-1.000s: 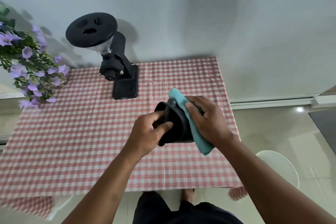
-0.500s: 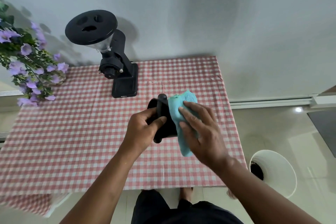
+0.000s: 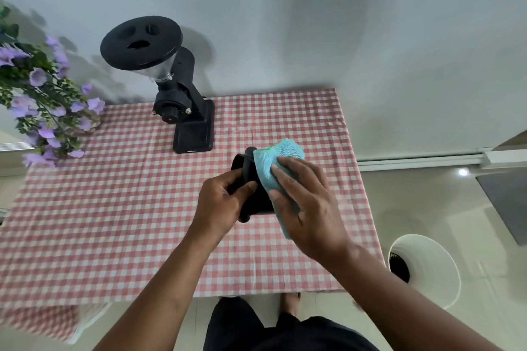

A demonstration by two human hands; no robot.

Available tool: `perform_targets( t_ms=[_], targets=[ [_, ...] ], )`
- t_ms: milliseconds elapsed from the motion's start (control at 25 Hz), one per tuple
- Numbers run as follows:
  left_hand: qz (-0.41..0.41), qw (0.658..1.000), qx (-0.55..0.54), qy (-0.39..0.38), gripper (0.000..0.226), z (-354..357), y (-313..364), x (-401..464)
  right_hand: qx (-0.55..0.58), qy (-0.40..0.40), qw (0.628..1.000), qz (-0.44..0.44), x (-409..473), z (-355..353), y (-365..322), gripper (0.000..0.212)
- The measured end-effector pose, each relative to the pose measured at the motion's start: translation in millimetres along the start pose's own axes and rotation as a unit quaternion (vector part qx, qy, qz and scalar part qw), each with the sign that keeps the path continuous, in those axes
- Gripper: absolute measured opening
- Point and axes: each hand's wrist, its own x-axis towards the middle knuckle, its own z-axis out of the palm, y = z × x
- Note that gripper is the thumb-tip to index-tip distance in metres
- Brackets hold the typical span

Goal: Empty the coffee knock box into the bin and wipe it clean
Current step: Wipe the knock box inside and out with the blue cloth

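Observation:
A black coffee knock box (image 3: 251, 177) is held on its side above the checked table, its mouth turned right. My left hand (image 3: 221, 201) grips its body from the left, thumb over the rim. My right hand (image 3: 306, 204) presses a turquoise cloth (image 3: 271, 164) flat against the box's mouth; the cloth covers the opening and hangs below my palm. The inside of the box is hidden. A white bin (image 3: 425, 269) stands on the floor at the right of the table, with dark grounds at its bottom.
A black coffee grinder (image 3: 182, 111) stands at the back of the table (image 3: 99, 208), which has a red-and-white checked cloth. Purple flowers (image 3: 42, 105) lean in from the left. A white wall rises behind. My legs show below the table's front edge.
My right hand has slid the cloth from the far side of the box round to its mouth. The box has tilted slightly and shifted a little left. The bin has come more into view.

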Motion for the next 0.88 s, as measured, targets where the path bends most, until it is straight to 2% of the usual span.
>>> perform_targets(
  t_ms=[80, 240, 280, 360, 480, 560, 640, 720, 800, 880],
  targets=[
    [-0.001, 1.0, -0.013, -0.013, 0.022, -2, -1, -2, 0.01, 0.002, 1.0, -0.018, -3, -2, 4, 0.034],
    [0.016, 0.999, 0.0, -0.038, 0.027, -1, 3, -8, 0.099, -0.049, 0.983, 0.147, 42, -17, 23, 0.025],
    [0.02, 0.999, 0.013, -0.033, 0.028, 1, 4, -8, 0.109, -0.067, 0.978, 0.162, 51, -20, 25, 0.025],
    [0.018, 1.0, 0.023, -0.008, 0.029, 1, 6, -4, 0.084, -0.065, 0.986, 0.132, 51, -17, 17, 0.027],
    [0.008, 1.0, -0.002, 0.012, 0.023, -5, 9, 2, 0.005, -0.012, 1.0, 0.028, 19, -2, -5, 0.034],
    [0.008, 1.0, -0.01, 0.004, 0.021, -10, 10, 2, 0.003, 0.018, 0.999, -0.027, -2, 5, -11, 0.034],
    [0.016, 1.0, -0.021, -0.01, 0.023, -14, 8, -1, 0.033, 0.022, 0.999, -0.03, 1, 3, -4, 0.033],
    [0.028, 0.999, -0.027, -0.029, 0.029, -14, 7, -4, 0.082, 0.012, 0.995, 0.061, 19, -4, 6, 0.032],
    [0.059, 0.997, 0.006, -0.043, 0.03, -12, 7, -8, 0.163, -0.029, 0.971, 0.174, 43, -17, 15, 0.027],
    [0.094, 0.994, 0.057, -0.026, 0.028, -6, 6, -9, 0.217, -0.058, 0.951, 0.214, 54, -24, 19, 0.025]
  ],
)
